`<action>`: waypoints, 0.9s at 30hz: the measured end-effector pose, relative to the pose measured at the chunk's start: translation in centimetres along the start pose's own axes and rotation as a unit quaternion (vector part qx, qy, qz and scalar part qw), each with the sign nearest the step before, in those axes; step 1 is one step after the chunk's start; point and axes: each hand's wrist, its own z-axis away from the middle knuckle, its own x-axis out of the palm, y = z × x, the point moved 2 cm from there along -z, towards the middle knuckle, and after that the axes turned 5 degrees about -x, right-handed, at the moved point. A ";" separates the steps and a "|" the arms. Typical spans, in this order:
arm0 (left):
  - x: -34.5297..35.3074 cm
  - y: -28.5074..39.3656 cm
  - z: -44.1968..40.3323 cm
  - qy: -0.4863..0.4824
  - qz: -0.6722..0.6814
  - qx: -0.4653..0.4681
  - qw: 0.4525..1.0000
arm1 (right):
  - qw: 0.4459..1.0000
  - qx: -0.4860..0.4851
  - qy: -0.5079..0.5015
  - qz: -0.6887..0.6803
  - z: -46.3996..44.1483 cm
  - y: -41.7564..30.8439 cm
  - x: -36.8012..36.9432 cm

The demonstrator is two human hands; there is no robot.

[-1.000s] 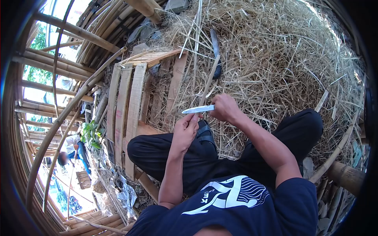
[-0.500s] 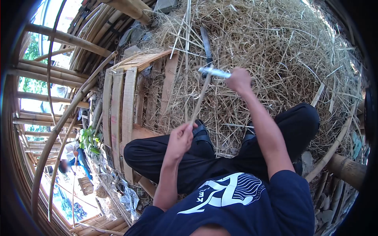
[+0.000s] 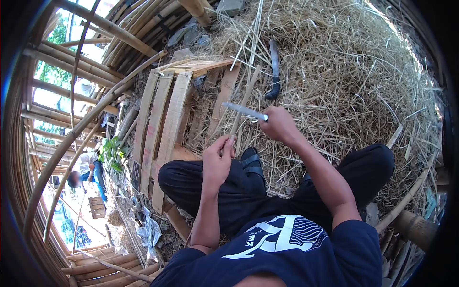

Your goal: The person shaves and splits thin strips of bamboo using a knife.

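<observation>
From my remote seat behind the head camera, I see the left hand (image 3: pixel 216 157) pinching the near end of a long, pale tan strip of bamboo or wood (image 3: pixel 250 88) between thumb and curled fingers, presumably to steady it while leaving its length exposed. The right hand (image 3: pixel 279 125) is curled tightly round the hidden handle of a small knife with a narrow silvery blade (image 3: pixel 245 111), which crosses over the strip; I cannot tell whether they touch. The strip slants away from the body, probably to give the blade room clear of the knees, its far tip just right of the upper right corner of a slatted, light brown wooden crate (image 3: pixel 174 124). Beyond the right hand, toward the left edge of the dry, golden straw bed (image 3: pixel 344 71), lies a grey-bladed machete with a curved black handle (image 3: pixel 273 90), handle facing me, perhaps for easy reach.
</observation>
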 end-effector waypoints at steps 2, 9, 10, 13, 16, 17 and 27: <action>0.9 1.3 0.0 -0.005 -0.044 0.015 0.999 | 0.999 -0.032 -0.002 0.030 0.7 -0.2 1.1; 2.5 1.7 -0.2 0.029 -0.168 0.158 0.973 | 0.998 -0.036 -0.030 0.031 0.6 2.0 3.0; 2.7 1.8 -0.1 0.014 -0.203 0.137 0.970 | 0.999 -0.014 -0.021 0.038 0.5 2.4 3.0; 3.0 1.1 0.8 0.019 -0.240 0.105 0.965 | 0.996 0.051 -0.004 0.070 -0.1 4.1 1.1; 3.2 -0.2 1.3 0.025 -0.203 0.103 0.973 | 0.993 0.067 -0.024 0.097 -1.1 6.2 2.2; 3.2 0.1 1.8 0.021 -0.201 0.103 0.974 | 0.989 0.108 -0.027 0.094 -1.4 7.4 2.2; -2.8 -0.8 5.4 0.067 -0.143 -0.011 0.987 | 0.956 0.212 0.139 -0.150 -4.3 12.9 -1.9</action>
